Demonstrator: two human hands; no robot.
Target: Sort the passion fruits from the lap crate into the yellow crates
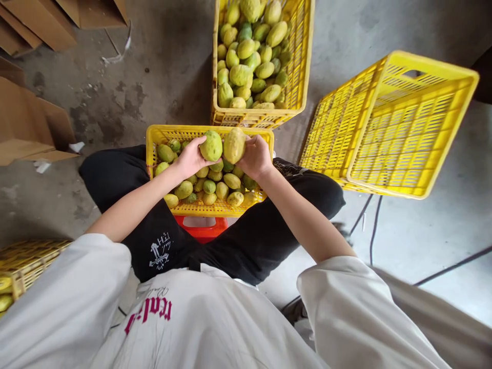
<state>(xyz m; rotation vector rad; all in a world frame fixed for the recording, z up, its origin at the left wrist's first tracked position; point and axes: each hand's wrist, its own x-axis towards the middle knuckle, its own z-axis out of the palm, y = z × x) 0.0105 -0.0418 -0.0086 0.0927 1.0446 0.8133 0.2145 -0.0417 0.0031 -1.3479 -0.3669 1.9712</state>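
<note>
Above a yellow plastic crate between my knees, both hands hold up one fruit each, side by side. My left hand [193, 156] is closed round a rounded green fruit [211, 146]. My right hand [254, 156] grips a yellower, faintly ribbed oval fruit [234, 145]. The two fruits are very close together; I cannot tell if they touch. Below them, the crate [207, 209] contains many green and yellow oval fruits [232, 181], partly hidden by my hands and forearms. Their exact kind is unclear.
Ahead stands another yellow crate [262, 117] of similar fruits. A tall yellow crate [407, 128] is at the right, with dark cables [374, 230] on the floor below it. Cardboard boxes [33, 120] lie at the left. A red stool [202, 229] shows under the near crate.
</note>
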